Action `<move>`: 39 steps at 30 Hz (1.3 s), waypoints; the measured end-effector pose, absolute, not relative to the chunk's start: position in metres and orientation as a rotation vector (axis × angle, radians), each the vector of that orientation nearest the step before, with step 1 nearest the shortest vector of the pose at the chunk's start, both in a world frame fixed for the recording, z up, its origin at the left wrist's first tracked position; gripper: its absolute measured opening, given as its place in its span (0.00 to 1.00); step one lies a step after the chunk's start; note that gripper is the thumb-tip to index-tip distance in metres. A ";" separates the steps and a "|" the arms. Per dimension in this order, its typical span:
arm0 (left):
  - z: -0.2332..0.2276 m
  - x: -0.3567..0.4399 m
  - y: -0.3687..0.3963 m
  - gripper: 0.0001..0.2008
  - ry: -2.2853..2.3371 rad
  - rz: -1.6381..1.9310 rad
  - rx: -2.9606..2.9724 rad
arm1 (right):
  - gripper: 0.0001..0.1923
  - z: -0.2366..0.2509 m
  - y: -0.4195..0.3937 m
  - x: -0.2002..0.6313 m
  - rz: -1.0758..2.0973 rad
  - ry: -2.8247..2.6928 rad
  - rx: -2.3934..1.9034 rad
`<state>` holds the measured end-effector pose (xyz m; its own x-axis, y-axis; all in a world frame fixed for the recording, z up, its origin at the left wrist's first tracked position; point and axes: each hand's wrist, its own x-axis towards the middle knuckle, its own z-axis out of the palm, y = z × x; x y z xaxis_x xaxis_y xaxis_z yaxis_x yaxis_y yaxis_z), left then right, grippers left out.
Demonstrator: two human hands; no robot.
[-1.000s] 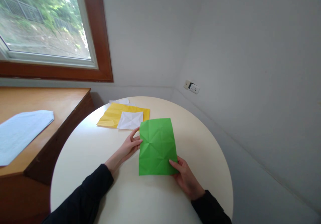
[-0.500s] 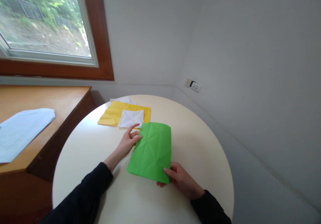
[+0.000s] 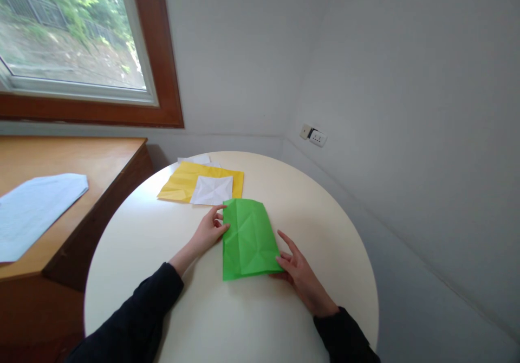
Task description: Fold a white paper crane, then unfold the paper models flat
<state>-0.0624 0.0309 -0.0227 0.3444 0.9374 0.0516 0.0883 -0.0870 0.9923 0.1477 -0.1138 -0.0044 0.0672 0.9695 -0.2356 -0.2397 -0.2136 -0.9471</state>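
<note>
I see a bright green creased paper (image 3: pixel 246 238) on my cream-white round table (image 3: pixel 325 227), a yellow sheet (image 3: pixel 182 184) under a white creased square (image 3: pixel 212 189), black sleeves (image 3: pixel 138 314), a pale blue sheet (image 3: pixel 36 211).

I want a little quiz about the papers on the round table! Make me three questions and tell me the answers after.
1. True or false: the left hand touches the left edge of the green paper.
2. What lies on top of the yellow paper? A) a pair of scissors B) a white creased square C) a pencil
3. Fill in: the right hand rests at the green paper's near ____ corner.

Key:
1. True. The fingertips meet that edge.
2. B.
3. Right. The fingers lie spread by that corner on the round table, not closed around the paper.
</note>
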 end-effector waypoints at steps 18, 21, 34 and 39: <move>-0.023 -0.062 0.030 0.20 1.014 1.010 1.638 | 0.16 -0.014 -0.114 0.147 1.332 -0.997 -1.278; -0.020 -0.061 0.028 0.19 0.899 0.955 1.620 | 0.14 -0.017 -0.114 0.147 1.209 -1.166 -1.311; -0.025 -0.062 0.027 0.18 0.777 0.746 1.813 | 0.19 -0.032 -0.113 0.154 0.976 -1.376 -1.326; -0.024 -0.061 0.027 0.16 0.809 0.725 1.865 | 0.20 -0.027 -0.114 0.159 0.807 -1.510 -1.351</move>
<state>-0.0614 0.0266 -0.0237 0.6062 0.7830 0.1394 0.2237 -0.3361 0.9149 0.1585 -0.1140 -0.0273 0.0308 0.9779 0.2070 0.3713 0.1811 -0.9107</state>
